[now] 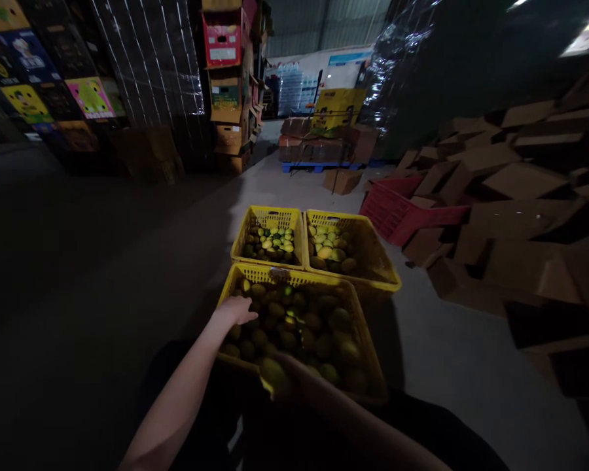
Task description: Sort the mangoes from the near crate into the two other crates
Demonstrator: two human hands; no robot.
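In the head view, a dimly lit grey concrete floor (451, 366) is shown, on which three yellow perforated plastic crates are set close together. In the near yellow crate (367, 340), a layer of rounded green-and-yellow fruits (275, 311) is spread from edge to edge. The left hand (239, 310) is extended over the left edge of this crate, about midway between its far and near corners, palm down, with the fingers loosely straightened; whether a fruit is touched beneath them cannot be told. By the right hand (294, 371), which is dark and blurred, a single yellow-green oval fruit (273, 376) is held at the near edge, toward the near left corner, with the fingers closed about it. Behind the far edge, the far left yellow crate (298, 235) and the far right yellow crate (375, 252) are placed side by side; smaller green and yellow fruits (275, 242) are contained in the former, while in the latter yellowish fruits (326, 245) are gathered toward its left edge. Beyond its right edge, a red slatted plastic crate (392, 212) is tilted against a heap of brown cardboard boxes (510, 219).
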